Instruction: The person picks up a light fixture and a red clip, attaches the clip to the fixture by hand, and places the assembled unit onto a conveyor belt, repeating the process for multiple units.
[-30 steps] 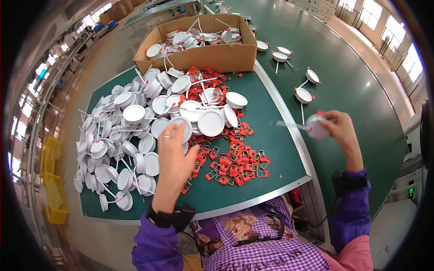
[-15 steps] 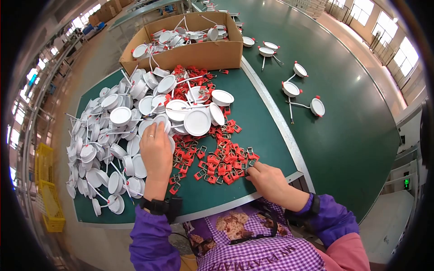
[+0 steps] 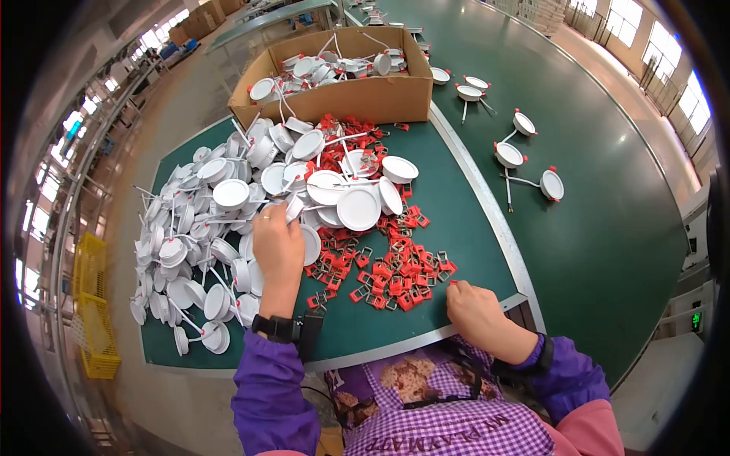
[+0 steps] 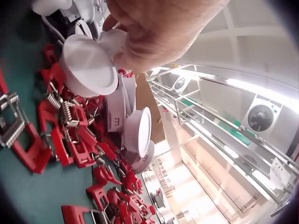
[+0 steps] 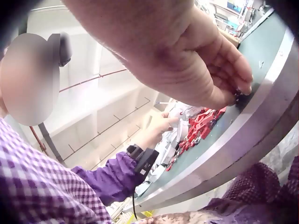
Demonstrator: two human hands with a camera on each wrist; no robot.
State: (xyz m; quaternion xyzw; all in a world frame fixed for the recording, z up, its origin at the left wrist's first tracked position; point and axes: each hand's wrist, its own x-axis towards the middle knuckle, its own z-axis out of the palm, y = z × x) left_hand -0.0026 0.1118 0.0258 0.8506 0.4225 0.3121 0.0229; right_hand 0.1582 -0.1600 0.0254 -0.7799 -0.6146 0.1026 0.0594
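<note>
Picking from two piles at once, the person's left hand (image 3: 277, 242) curls its fingers round a white lamp shell (image 3: 293, 207) at the near edge of the heap of shells (image 3: 198, 228). The right hand (image 3: 475, 308) bunches its fingertips together on a red clip (image 3: 454, 283) at the front of the clip pile (image 3: 395, 273), close to the near edge of the table (image 3: 464, 205).

Doing this well seems to mean lifting the shell straight up, so that its wire does not drag neighbours along. It also seems to mean pinching a single clip, since the left wrist view shows clips and their springs lying hooked into one another.

The cardboard box (image 3: 357, 97) at the far end of the table stands open. It holds more shells with wires (image 3: 327, 64), loosely heaped to about the rim. A yellow crate (image 3: 95, 304) stands on the floor to the left, and what is in it cannot be made out.
</note>
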